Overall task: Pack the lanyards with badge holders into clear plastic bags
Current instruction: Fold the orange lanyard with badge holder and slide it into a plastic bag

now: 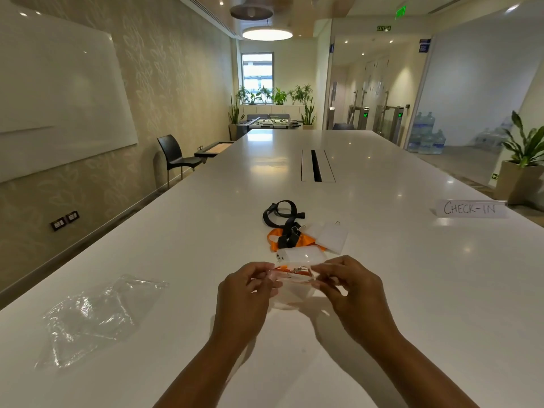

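- The left hand (250,285) and right hand (343,282) each pinch an edge of a small clear plastic bag (294,282), fingers clamped on it just above the white table (176,231)
- An orange lanyard (287,270) with a metal clip shows inside the bag's top
- Just beyond the hands lie a black lanyard (282,219), another orange lanyard (303,240) and clear badge holders (331,237) in a loose heap
- Crumpled empty bags (88,316) sit well off to the left
- A "CHECK-IN" sign (470,208) stands far right
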The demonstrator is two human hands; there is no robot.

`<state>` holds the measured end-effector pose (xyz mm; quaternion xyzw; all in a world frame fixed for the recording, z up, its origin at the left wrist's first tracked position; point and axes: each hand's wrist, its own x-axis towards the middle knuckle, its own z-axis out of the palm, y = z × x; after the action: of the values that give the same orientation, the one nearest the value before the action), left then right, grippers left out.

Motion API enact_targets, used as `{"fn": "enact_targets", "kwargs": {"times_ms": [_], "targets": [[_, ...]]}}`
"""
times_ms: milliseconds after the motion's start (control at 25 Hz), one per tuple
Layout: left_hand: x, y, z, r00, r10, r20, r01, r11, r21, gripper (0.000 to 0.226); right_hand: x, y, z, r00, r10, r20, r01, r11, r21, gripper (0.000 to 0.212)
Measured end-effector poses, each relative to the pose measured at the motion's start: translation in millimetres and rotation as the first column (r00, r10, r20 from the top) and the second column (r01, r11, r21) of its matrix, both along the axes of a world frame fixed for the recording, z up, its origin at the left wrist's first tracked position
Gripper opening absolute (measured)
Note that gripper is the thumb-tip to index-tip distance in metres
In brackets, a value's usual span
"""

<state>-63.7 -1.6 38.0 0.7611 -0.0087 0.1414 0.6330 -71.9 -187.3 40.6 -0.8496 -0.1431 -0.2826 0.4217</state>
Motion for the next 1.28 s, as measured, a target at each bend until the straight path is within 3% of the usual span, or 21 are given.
{"fn": "enact_targets", "kwargs": {"times_ms": [160,520,720,880,1000,1080,1280], "targets": [[-0.2,5.1,1.1,0.996,-0.003,0.093,-0.015,0.980,0.196,0.030,2.9,-8.1,0.2,0.989,-0.109,0.103,0.118,0.989,-0.091,0.027],[-0.9,5.3,1.9,0.962,0.013,0.274,-0.112,0.931,0.348,0.037,-4.6,-5.4,9.4,0.990,-0.079,0.117,0.089,0.993,-0.081,0.049],[-2.5,3.8,3.4,0.951,0.066,0.302,-0.190,0.895,0.404,0.036,-5.8,-3.6,10.7,0.997,-0.056,0.057,0.062,0.992,-0.110,0.046],[-3.2,2.8,1.4,0.947,0.014,0.320,-0.147,0.905,0.398,0.022,-6.7,-5.9,13.3,0.995,-0.051,0.086,0.061,0.991,-0.121,0.051],[-6.2,-1.1,-2.4,0.961,-0.061,0.268,-0.058,0.908,0.414,0.026,-4.8,-8.1,13.2,0.987,-0.087,0.134,0.101,0.989,-0.104,0.051],[-7.6,-4.7,-3.1,0.943,-0.057,0.327,-0.089,0.906,0.415,0.021,-4.6,-7.3,12.1,0.984,-0.074,0.160,0.093,0.989,-0.118,0.049],[-5.7,1.8,2.7,0.908,0.036,0.416,-0.136,0.968,0.212,0.015,-3.4,-6.9,12.5,0.982,-0.031,0.184,0.063,0.983,-0.170,0.019]]}}
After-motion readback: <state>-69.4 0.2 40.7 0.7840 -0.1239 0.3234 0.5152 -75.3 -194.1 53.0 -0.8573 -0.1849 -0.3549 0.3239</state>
